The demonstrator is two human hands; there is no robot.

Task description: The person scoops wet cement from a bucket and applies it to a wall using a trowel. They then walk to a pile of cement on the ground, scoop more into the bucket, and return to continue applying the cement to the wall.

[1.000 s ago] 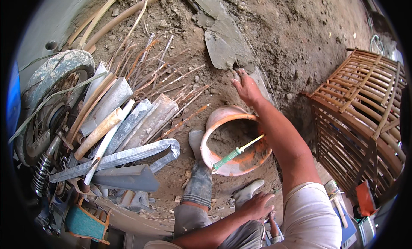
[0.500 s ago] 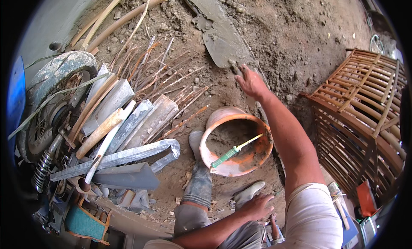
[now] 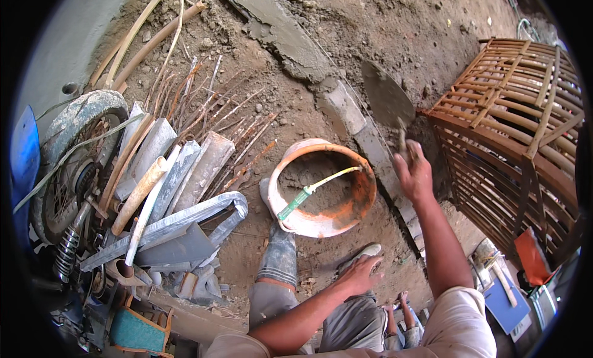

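Since the earlier frame the right hand (image 3: 412, 173) has drawn back from the far ground toward the person and lifted, and it now shows a trowel (image 3: 388, 102) that was not visible in it before. Its fingers are closed round the trowel's handle, and the flat, grey, pointed blade, coated with dried mortar, stands up beyond the knuckles over the row of bricks (image 3: 364, 133). The left hand (image 3: 360, 274) has stayed where it was, resting palm down with fingers loosely spread on the person's knee and gripping nothing.

Between the two hands sits the orange bucket (image 3: 321, 188), round, its rim and inside crusted with grey cement, with a tool that has a green handle and a pale yellow shaft (image 3: 315, 190) lying slanted inside it. The bucket has not shifted. A ridge of wet grey mortar (image 3: 281, 34) runs along the dirt beyond the bricks. To the right of the trowel stands a slatted wooden cage (image 3: 525, 136), brown and open-barred. At the left lie rusty reinforcing rods (image 3: 216, 117), dusty grey pipes (image 3: 173, 173) and a worn motorcycle wheel (image 3: 74, 154). The soil is dry, brown and pebbly.
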